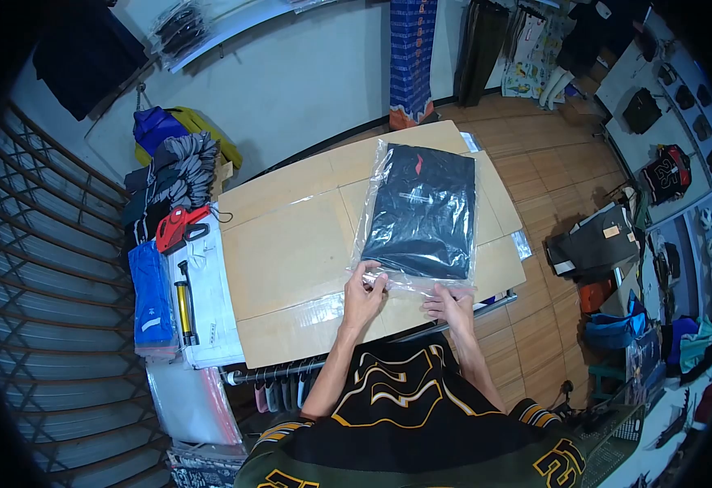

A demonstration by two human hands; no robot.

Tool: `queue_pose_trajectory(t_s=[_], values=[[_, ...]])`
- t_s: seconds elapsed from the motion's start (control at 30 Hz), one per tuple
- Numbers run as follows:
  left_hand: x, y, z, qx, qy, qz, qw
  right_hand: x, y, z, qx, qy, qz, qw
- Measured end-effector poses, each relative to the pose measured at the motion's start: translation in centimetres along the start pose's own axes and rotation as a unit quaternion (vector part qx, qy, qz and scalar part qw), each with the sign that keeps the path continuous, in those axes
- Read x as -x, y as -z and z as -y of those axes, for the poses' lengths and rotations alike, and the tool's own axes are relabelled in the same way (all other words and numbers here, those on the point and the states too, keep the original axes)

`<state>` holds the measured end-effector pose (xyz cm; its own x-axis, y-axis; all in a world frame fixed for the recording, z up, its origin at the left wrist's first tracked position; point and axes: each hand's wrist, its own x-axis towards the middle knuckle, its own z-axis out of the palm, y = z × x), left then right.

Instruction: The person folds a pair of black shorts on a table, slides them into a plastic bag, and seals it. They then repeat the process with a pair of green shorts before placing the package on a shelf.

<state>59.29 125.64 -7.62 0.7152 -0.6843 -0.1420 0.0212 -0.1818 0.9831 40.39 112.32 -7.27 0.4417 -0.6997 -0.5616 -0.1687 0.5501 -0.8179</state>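
A folded dark garment (pixel 421 211) with a small red logo lies inside a clear plastic bag (pixel 411 283) on the cardboard-topped table. The bag's near end extends past the garment toward me. At the bag's near left corner, my left hand (pixel 363 297) pinches the plastic between thumb and fingers. My right hand (pixel 451 308) is at the near right corner, its thumb and fingers closed on the bag's edge. The garment lies flat, and light glints off the plastic over it.
Left of the cardboard (pixel 287 260) are a red tool (pixel 182 228), a yellow-and-black hand pump (pixel 184 305) and a blue bagged garment (pixel 151 297). Clothes hang on a rail (pixel 246 377) under the near edge. Stacked clothes (pixel 181 175) stand at the back left.
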Motion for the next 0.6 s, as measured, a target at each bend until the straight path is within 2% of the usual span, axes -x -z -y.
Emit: queue_pose_trajectory(t_s=[0.17, 0.3, 0.6], values=[[-0.1, -0.6, 0.4, -0.023, -0.038, 0.007, 0.999, 0.2, -1.1, 0.4, 0.000, 0.007, 0.017, 1.000], [0.3, -1.0, -0.5, 0.014, -0.005, -0.007, 1.000, -0.3, -1.1, -1.0, -0.006, 0.040, 0.014, 0.999], [0.3, -0.8, -0.5, -0.008, 0.007, 0.017, 1.000, 0.7, -2.2, 1.5, 0.015, -0.030, 0.014, 0.999]])
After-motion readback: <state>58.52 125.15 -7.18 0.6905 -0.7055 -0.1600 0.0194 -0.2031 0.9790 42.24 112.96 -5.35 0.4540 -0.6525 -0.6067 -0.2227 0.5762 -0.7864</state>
